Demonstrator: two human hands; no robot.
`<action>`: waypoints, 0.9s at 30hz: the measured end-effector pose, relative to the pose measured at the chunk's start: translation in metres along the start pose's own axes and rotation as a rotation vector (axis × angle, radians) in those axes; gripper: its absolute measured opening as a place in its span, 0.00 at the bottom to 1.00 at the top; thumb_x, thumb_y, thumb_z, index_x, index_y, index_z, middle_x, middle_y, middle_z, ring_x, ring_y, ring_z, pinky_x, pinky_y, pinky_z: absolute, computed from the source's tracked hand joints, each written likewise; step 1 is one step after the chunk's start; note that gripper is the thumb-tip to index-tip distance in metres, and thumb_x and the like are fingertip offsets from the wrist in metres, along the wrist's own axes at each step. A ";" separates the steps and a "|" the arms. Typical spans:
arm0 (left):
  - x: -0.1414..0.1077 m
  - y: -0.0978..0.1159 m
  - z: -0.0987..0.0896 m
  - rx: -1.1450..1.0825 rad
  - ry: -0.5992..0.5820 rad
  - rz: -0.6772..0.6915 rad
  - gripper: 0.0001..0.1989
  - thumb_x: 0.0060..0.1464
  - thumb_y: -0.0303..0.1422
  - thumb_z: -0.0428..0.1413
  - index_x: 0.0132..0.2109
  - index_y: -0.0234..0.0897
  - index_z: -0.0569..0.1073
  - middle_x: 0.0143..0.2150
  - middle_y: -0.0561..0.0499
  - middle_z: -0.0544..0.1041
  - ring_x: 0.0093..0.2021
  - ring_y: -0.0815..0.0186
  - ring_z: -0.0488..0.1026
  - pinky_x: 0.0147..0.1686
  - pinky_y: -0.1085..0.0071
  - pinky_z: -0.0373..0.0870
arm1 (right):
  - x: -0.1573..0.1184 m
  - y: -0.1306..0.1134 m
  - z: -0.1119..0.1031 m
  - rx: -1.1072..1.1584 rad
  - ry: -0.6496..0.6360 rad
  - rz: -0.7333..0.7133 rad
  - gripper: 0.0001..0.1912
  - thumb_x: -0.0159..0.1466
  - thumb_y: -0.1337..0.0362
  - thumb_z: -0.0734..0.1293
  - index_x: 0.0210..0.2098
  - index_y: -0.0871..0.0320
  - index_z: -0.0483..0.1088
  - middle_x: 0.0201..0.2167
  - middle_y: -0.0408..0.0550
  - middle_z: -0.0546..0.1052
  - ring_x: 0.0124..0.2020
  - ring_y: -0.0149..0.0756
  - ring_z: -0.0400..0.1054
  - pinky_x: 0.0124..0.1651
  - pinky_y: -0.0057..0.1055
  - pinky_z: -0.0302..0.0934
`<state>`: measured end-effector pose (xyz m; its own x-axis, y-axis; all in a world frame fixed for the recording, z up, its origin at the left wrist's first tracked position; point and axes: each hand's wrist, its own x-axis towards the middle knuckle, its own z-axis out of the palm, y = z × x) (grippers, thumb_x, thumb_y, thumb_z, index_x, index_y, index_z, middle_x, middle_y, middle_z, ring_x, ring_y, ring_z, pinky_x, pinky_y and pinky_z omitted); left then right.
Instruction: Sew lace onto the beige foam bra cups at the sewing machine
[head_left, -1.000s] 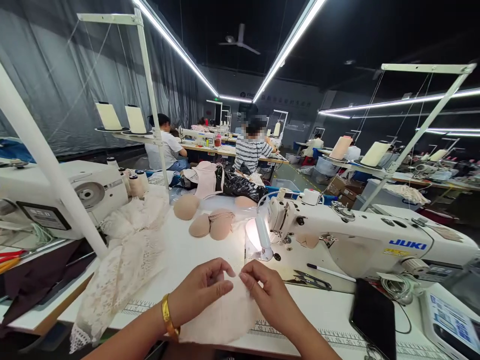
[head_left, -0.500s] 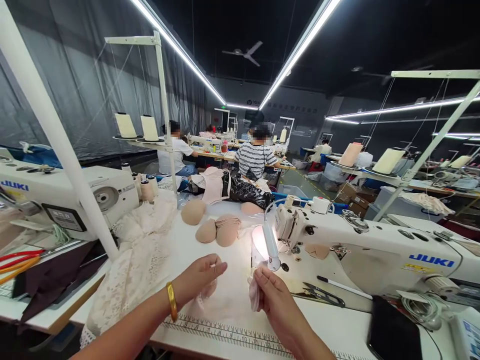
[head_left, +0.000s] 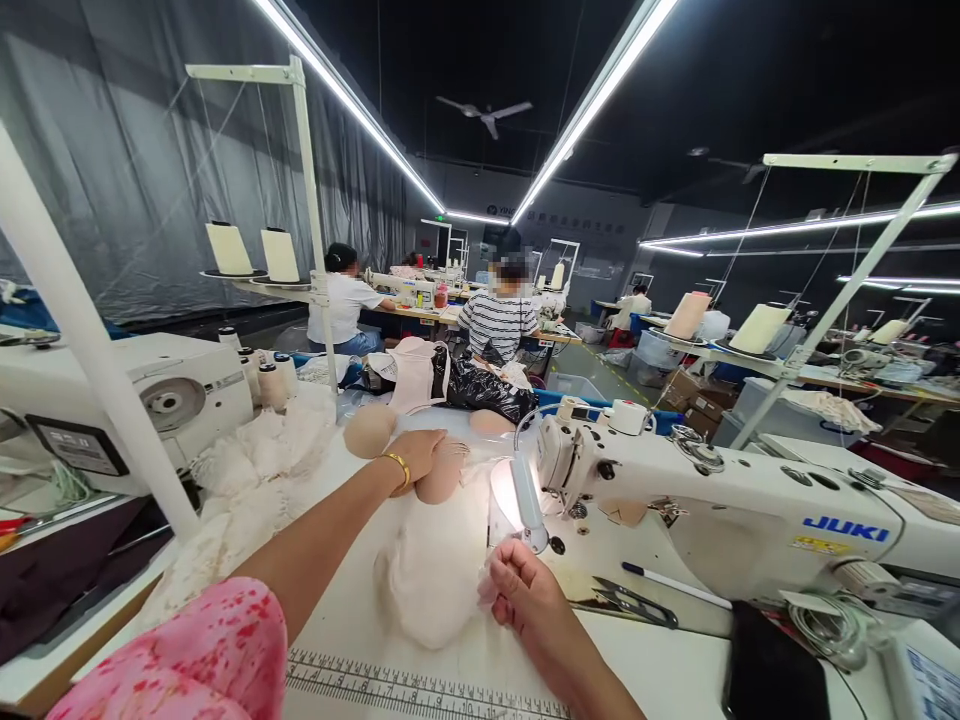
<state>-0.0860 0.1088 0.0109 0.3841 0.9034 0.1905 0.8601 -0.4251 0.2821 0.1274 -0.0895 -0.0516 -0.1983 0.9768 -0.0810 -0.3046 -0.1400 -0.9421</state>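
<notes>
My left hand [head_left: 420, 455] reaches over the beige bra cups, its fingers stretched out on the left part of the stacked cups [head_left: 441, 480]; the fingertips are partly hidden. Another beige bra cup [head_left: 369, 430] lies just left of it. Near the front of the machine my right hand [head_left: 525, 590] is closed, thumb against fingers, on the edge of a thin pale fabric piece [head_left: 431, 590]. That piece lies spread on the white table between my arms. Close to the right hand, the lamp [head_left: 529, 490] lights a pale piece by the needle area.
A JUKI sewing machine [head_left: 720, 490] stands right, with thread snips [head_left: 637, 602], a pen [head_left: 675, 585] and a black phone [head_left: 776, 660] before it. Cream lace [head_left: 247, 480] is heaped left. A ruler strip [head_left: 420, 692] runs along the front edge. Co-workers sit farther back.
My left hand has moved forward from above the table onto the bra cups. My right hand stays closed by the machine, and the pale fabric now lies spread out.
</notes>
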 end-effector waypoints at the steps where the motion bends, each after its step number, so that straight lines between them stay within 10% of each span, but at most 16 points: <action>1: 0.004 -0.003 0.000 0.008 -0.018 0.002 0.18 0.68 0.39 0.58 0.61 0.37 0.73 0.62 0.42 0.73 0.58 0.53 0.74 0.58 0.48 0.73 | 0.001 -0.001 0.000 -0.022 -0.004 -0.002 0.26 0.59 0.41 0.77 0.35 0.56 0.68 0.27 0.41 0.76 0.25 0.28 0.60 0.32 0.27 0.51; 9: 0.008 -0.004 -0.024 0.015 0.073 -0.042 0.15 0.68 0.39 0.58 0.55 0.35 0.75 0.55 0.45 0.76 0.50 0.58 0.76 0.51 0.56 0.77 | 0.001 -0.005 0.001 -0.074 0.024 -0.026 0.23 0.62 0.44 0.74 0.34 0.56 0.67 0.28 0.40 0.75 0.25 0.27 0.59 0.32 0.27 0.52; 14: -0.032 0.025 -0.048 -0.120 0.221 -0.077 0.12 0.66 0.32 0.48 0.46 0.34 0.76 0.45 0.46 0.78 0.48 0.55 0.74 0.45 0.64 0.72 | -0.002 -0.010 0.002 -0.060 0.048 -0.013 0.21 0.61 0.46 0.75 0.33 0.56 0.68 0.29 0.40 0.74 0.29 0.30 0.61 0.33 0.28 0.55; 21: -0.138 0.060 -0.049 -0.482 -0.149 -0.042 0.06 0.51 0.35 0.54 0.31 0.39 0.71 0.30 0.55 0.72 0.31 0.64 0.69 0.28 0.72 0.61 | -0.002 -0.007 0.001 -0.044 0.008 -0.021 0.29 0.64 0.34 0.67 0.36 0.56 0.69 0.32 0.42 0.71 0.29 0.30 0.60 0.35 0.29 0.55; 27: -0.152 0.076 -0.033 -0.313 -0.159 0.046 0.05 0.53 0.33 0.53 0.37 0.39 0.72 0.37 0.50 0.78 0.39 0.57 0.73 0.39 0.65 0.67 | -0.008 -0.007 0.010 -0.244 0.030 -0.195 0.22 0.63 0.43 0.74 0.34 0.55 0.68 0.29 0.38 0.67 0.31 0.32 0.60 0.36 0.28 0.54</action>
<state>-0.0904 -0.0627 0.0347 0.4888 0.8697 0.0683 0.7053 -0.4401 0.5558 0.1220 -0.0976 -0.0413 -0.1296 0.9862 0.1027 -0.1013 0.0899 -0.9908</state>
